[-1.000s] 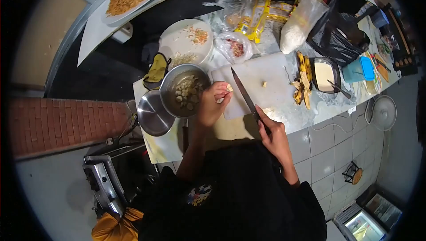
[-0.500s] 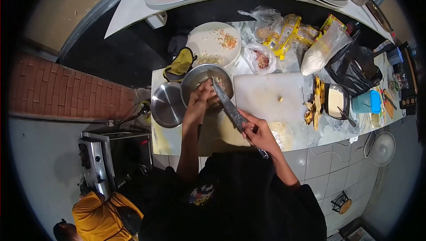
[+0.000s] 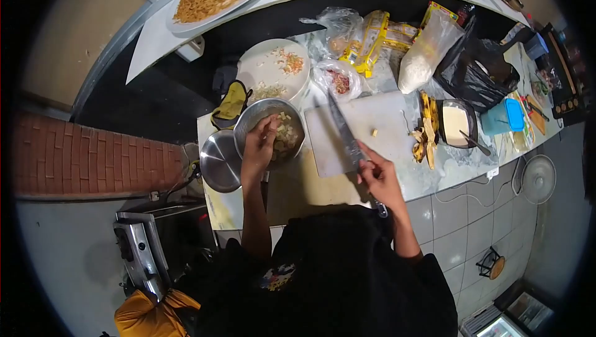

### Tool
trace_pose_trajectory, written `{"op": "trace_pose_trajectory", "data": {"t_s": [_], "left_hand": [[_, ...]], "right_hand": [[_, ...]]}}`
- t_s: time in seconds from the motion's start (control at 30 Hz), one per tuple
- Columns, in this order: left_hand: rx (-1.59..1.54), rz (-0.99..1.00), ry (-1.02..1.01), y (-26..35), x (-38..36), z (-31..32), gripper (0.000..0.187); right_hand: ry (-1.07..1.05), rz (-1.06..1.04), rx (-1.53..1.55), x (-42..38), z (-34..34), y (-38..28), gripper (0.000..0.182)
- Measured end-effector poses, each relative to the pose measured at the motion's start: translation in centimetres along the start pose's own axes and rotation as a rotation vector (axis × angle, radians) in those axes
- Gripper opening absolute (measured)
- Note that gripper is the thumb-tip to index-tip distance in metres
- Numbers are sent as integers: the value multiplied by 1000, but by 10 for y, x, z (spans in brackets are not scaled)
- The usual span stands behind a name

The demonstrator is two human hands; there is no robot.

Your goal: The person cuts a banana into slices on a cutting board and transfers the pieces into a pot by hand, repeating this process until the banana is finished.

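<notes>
My right hand [image 3: 380, 179] is wrapped round the handle of a large knife [image 3: 343, 127], whose blade points up and away over the left part of the white cutting board [image 3: 388, 110]. One small yellowish piece [image 3: 374, 132] lies on the board. My left hand [image 3: 262, 141] is over the left side of a metal bowl [image 3: 302, 127], fingers bent; whether anything is between them is too small to tell. Pale diced pieces [image 3: 287, 133] lie inside the bowl. An empty-looking metal pan [image 3: 221, 160] sits left of the bowl.
Behind the bowl is a round plate [image 3: 248, 67] with chopped bits. A bag of red pieces [image 3: 338, 81], yellow packets [image 3: 371, 36] and a white-filled bag [image 3: 425, 58] stand farther back. Banana peels [image 3: 425, 138] and a batter container [image 3: 456, 125] are right. A person in orange [image 3: 155, 315] is lower left.
The knife has moved right, away from the bowl to above the board. My left hand has separated from the blade and stays at the bowl. The whole view has shifted and turned slightly.
</notes>
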State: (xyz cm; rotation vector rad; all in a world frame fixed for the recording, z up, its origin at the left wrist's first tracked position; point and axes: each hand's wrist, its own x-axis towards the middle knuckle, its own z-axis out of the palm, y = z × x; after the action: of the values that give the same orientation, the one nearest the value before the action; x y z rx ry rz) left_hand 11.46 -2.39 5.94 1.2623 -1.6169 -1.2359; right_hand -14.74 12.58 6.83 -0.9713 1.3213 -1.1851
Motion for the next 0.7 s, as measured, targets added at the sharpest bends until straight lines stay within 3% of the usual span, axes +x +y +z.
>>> {"op": "trace_pose_trajectory", "data": {"t_s": [0.1,0.23,0.37,0.5,0.57,0.7], "left_hand": [[-121,-14,-18,9,8,8,32],[-49,-5,-132,24,12,50,29],[-119,134,-389,21,8,125,27],[27,178,-434,-1,10,181,30],[242,330,-363,-14,13,197,30],[272,295,-317,-20,20,200,26]], "right_hand": [[149,51,-78,-12,-23,-10,48],[294,72,-138,-29,-44,-6,47],[439,20,-177,-46,-51,17,46],[503,44,-299,-61,-43,26,47],[502,66,-334,-68,-40,33,47],[527,57,-295,-74,-28,38,47]]}}
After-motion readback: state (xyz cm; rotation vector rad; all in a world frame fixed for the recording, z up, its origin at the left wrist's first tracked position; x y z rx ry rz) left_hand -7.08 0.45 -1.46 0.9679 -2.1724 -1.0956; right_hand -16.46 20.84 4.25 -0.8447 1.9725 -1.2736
